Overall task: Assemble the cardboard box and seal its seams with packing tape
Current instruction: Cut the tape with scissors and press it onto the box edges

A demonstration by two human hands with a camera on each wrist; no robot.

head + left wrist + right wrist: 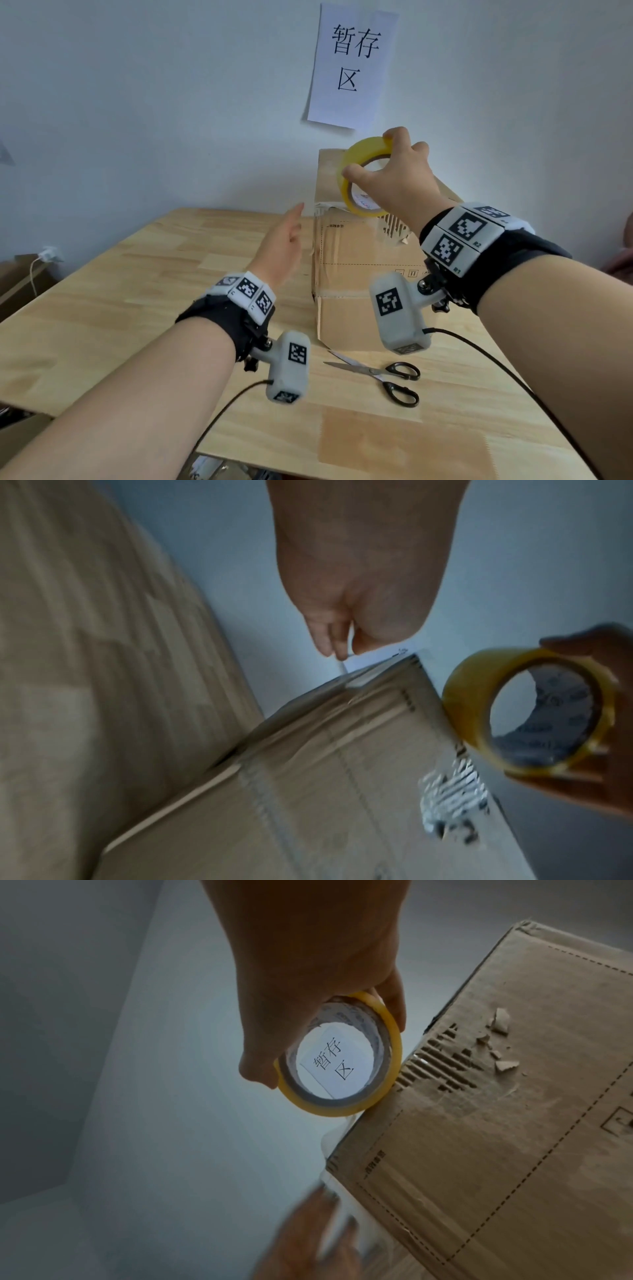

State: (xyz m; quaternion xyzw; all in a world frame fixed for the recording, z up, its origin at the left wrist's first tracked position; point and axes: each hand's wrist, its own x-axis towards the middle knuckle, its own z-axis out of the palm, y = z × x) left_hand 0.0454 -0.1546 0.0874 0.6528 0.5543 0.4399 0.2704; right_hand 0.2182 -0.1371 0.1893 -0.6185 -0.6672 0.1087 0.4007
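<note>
- Your right hand (394,181) grasps the tape (356,171), thumb on one side of the ring and fingers over the rim, so the roll can turn and feed.
- You hold the tape at the top edge of the box (356,267); in the right wrist view its rim looks to be touching the upper corner, and a clear strip seems to trail down the box's side, probably to seal that seam.
- Your left hand (284,246) is released, fingers straight and holding nothing, just beside the box's left side; my guess is it is placed to press the strip flat.
- The box stands upright on the table (137,325) against the wall, flaps closed, which steadies it while you tape.
- The scissors (387,377) lie in front of the box, near enough for cutting.
- Count: one box, one tape roll, one pair of scissors, one paper sign (352,65) on the wall.
</note>
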